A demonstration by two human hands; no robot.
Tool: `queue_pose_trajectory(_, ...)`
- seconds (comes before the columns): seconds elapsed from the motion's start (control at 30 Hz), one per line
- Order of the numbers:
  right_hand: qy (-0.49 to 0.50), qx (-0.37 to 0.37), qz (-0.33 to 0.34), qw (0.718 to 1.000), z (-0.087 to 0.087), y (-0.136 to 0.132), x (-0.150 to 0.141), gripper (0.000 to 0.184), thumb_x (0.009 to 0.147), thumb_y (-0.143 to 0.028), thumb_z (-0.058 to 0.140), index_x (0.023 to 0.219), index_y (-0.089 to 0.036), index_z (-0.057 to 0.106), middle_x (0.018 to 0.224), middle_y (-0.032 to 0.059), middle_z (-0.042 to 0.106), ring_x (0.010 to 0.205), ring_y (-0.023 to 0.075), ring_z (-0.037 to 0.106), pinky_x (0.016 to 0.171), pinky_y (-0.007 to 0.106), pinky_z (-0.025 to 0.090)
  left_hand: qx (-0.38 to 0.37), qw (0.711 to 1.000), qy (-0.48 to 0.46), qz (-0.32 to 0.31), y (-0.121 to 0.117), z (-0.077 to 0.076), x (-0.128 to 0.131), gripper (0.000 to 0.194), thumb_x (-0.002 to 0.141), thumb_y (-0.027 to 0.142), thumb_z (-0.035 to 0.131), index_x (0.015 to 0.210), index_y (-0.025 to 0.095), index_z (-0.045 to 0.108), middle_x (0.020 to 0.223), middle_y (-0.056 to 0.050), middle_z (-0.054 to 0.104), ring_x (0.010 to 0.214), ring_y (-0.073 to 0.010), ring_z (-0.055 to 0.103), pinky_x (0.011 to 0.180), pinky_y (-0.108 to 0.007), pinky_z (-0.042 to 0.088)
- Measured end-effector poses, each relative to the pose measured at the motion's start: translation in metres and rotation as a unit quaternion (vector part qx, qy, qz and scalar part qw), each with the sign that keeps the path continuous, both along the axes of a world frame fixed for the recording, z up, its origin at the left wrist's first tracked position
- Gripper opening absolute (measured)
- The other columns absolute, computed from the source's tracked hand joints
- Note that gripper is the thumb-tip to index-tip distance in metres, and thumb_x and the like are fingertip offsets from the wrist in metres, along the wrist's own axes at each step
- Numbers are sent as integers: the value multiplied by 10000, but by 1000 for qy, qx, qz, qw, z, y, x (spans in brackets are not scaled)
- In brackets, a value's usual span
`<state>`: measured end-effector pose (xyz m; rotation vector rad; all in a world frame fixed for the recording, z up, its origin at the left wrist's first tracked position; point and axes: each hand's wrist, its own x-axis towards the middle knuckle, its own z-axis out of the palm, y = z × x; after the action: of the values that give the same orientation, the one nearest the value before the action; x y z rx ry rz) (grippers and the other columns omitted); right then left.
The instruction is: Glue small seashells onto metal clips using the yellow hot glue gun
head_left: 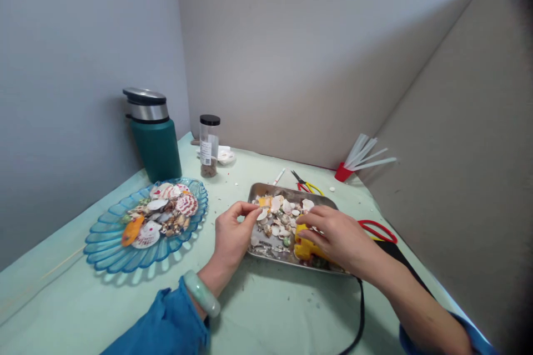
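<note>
My left hand (pixel 235 230) is closed in a pinch over the left side of a metal tray (pixel 287 259). A small white shell (pixel 262 214) shows at its fingertips. My right hand (pixel 333 230) reaches over the tray's right side, its fingers curled on a yellow hot glue gun (pixel 305 248) that rests in the tray. A black cord (pixel 361 310) runs from that side toward the front edge. Loose shells (pixel 283 222) lie in the tray between my hands, with small metal clips (pixel 266 248) near its front left corner. My right palm hides part of the glue gun.
On the left, a blue scalloped plate (pixel 112 255) bears shells, before a green bottle (pixel 156 144). Behind stand a clear jar (pixel 208 147) and a red cup (pixel 343 172) of glue sticks. Scissors (pixel 306 182), a marker (pixel 279 176) and red handles (pixel 378 230) lie around the tray.
</note>
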<state>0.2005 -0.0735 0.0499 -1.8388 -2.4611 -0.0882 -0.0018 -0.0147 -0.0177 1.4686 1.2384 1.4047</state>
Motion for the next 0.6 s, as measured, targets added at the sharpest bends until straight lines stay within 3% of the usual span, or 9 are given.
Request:
queue_pose_trajectory(0.13, -26, -16, 38, 999, -9, 32, -18, 205, 856, -172, 523, 957, -241, 688, 917, 63, 651, 876, 222, 585, 687, 289, 372, 7, 1000, -11, 1, 1, -1, -1, 135, 721, 306, 647, 707, 181, 696, 709, -12, 723, 710, -174, 654, 710, -263, 483)
queue_pose_trajectory(0.33, -16, -66, 81, 994, -25, 64, -29, 142, 787, -137, 582, 856, -195, 693, 850, 75, 642, 840, 216, 573, 673, 273, 360, 14, 1000, -23, 4, 3, -3, -1, 121, 719, 289, 648, 708, 179, 696, 708, -11, 721, 706, -168, 654, 701, -255, 487)
queue_pose_trajectory(0.47, 56, -94, 76, 991, -31, 69, -29, 109, 804, -157, 563, 828, -176, 668, 897, 81, 633, 845, 212, 570, 687, 278, 365, 12, 1000, -25, 5, 3, -3, -1, 116, 721, 281, 649, 711, 175, 697, 703, -11, 717, 700, -167, 651, 700, -255, 486)
queue_pose_trajectory(0.6, 192, -129, 50, 972, -20, 64, -22, 93, 834, -214, 536, 849, -161, 611, 881, 80, 622, 815, 201, 573, 698, 295, 392, 8, 1000, -27, 6, 3, -2, -1, 119, 727, 282, 646, 720, 174, 697, 710, -13, 718, 705, -167, 650, 699, -258, 485)
